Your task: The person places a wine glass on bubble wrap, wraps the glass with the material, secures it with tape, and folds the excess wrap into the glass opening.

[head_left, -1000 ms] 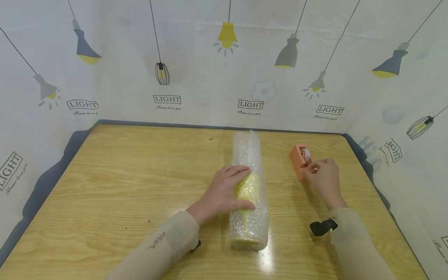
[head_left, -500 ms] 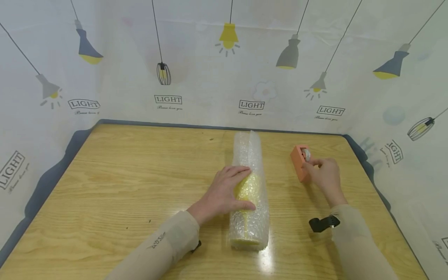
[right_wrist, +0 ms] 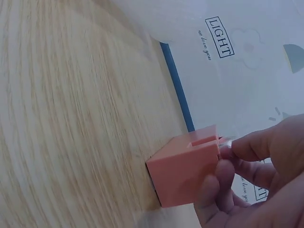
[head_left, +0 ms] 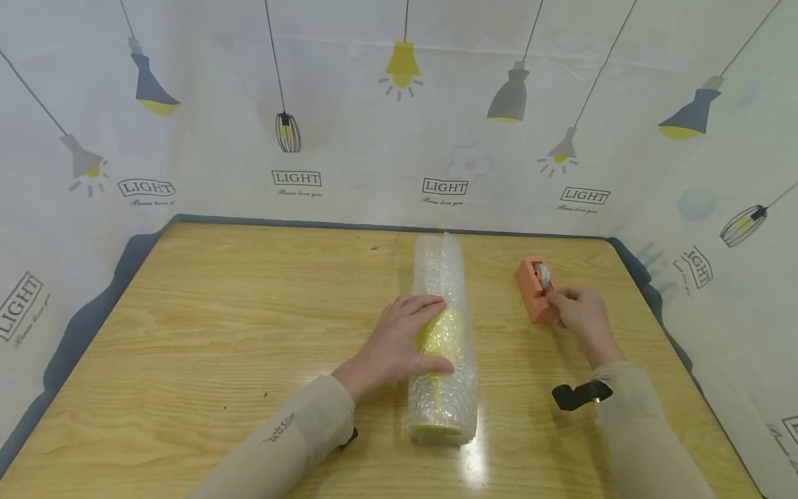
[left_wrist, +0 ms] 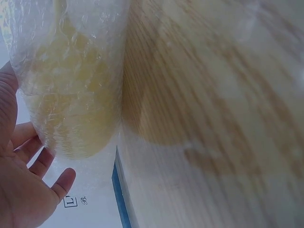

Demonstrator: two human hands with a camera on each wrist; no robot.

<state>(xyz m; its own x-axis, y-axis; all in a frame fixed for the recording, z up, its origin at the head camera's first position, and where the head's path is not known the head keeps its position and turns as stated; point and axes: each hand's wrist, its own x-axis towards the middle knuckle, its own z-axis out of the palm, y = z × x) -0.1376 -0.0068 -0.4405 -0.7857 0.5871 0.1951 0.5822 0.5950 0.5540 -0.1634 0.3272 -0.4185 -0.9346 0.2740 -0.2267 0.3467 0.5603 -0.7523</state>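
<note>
A long bundle in clear bubble wrap [head_left: 439, 409] lies lengthwise on the table, something yellow showing through the wrap. My left hand [head_left: 395, 339] holds it around the middle, thumb and fingers spread across its top and side. In the left wrist view the fingers [left_wrist: 42, 161] curve along the wrapped bundle [left_wrist: 76, 104]. To its right sits an orange tape dispenser [head_left: 530, 287] with a roll of clear tape [head_left: 544, 275] inside. My right hand [head_left: 582, 319] is at the dispenser's near right end. In the right wrist view its thumb and index finger pinch clear tape [right_wrist: 227, 142] beside the dispenser [right_wrist: 185, 171].
The wooden table [head_left: 218, 312] stretches left of the bundle. A white curtain [head_left: 349, 104] printed with lamps rises behind and at both sides, its dark blue border [head_left: 299, 222] along the table's far edge. A black strap [head_left: 580, 395] sits on the right wrist.
My right hand has shifted slightly to the right at the dispenser's end, its fingers now closer together. The left hand and the bundle stay where they were.
</note>
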